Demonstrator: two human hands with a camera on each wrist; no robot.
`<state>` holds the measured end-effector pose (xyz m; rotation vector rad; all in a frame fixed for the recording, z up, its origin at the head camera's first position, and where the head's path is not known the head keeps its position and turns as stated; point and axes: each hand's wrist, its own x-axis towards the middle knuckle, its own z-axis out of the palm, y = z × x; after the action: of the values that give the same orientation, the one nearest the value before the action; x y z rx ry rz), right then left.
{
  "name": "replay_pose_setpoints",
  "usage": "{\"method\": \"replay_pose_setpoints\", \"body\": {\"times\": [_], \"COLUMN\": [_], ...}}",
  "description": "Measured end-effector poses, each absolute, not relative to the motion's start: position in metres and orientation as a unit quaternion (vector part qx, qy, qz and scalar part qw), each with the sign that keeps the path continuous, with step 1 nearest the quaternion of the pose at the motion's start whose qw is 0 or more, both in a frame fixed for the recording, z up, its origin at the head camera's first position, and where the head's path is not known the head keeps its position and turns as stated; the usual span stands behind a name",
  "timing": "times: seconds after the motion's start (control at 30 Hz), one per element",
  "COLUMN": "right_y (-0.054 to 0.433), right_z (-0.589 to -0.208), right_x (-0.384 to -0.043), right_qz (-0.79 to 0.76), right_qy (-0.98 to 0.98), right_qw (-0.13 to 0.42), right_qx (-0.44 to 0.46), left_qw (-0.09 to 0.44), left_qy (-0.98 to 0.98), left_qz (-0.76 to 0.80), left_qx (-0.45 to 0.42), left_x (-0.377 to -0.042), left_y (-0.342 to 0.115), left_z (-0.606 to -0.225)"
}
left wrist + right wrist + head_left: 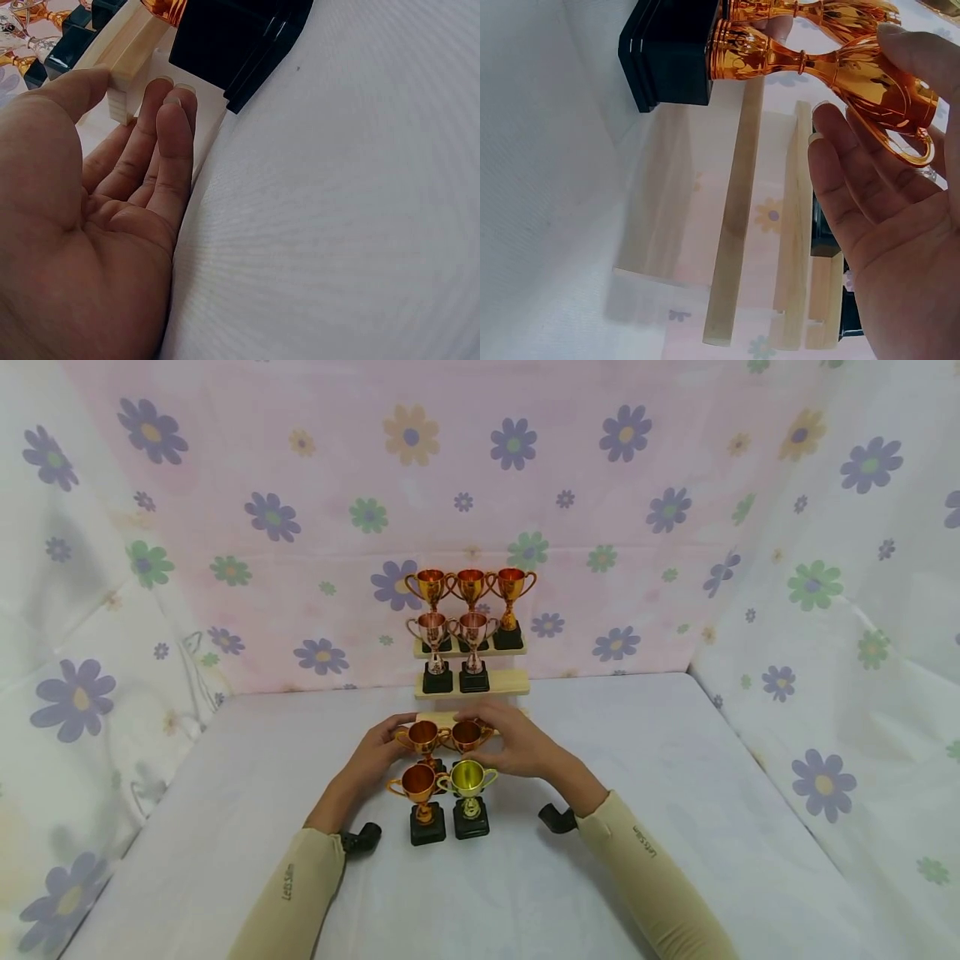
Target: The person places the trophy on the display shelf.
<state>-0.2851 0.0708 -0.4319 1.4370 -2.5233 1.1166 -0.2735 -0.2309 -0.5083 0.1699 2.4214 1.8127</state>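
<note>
My right hand (517, 742) grips a copper-coloured trophy cup (881, 82), thumb on the bowl and fingers round its handle side. The trophy's black base (671, 56) stands out in front of the wooden display stand's (510, 682) lowest step. At the stand's left end, my left hand (105, 195) pinches the board's corner (131, 64) between thumb and index finger. Another copper trophy (423, 737) is just right of that hand. Closer to me stand a copper trophy (420, 802) and a yellow-gold trophy (470, 797), side by side and upright.
On the top step are three copper trophies (512, 587), and on the middle step two pinkish trophies (433, 631) at the left and centre. A flowered cloth (322, 527) hangs behind the white-covered table (660, 760). Black wrist mounts (558, 818) stick out below both sleeves.
</note>
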Motion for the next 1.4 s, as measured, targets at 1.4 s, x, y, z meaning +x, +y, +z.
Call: {"method": "replay_pose_setpoints", "body": {"times": [1.4], "right_y": [0.102], "right_z": [-0.41], "right_x": [-0.296], "right_qz": [0.46], "right_qy": [-0.781], "right_qw": [0.073], "right_qx": [0.417], "left_qw": [0.054], "left_qy": [0.794], "left_qz": [0.6], "left_qx": [0.082], "left_x": [-0.276], "left_y": [-0.233], "left_z": [-0.51]}}
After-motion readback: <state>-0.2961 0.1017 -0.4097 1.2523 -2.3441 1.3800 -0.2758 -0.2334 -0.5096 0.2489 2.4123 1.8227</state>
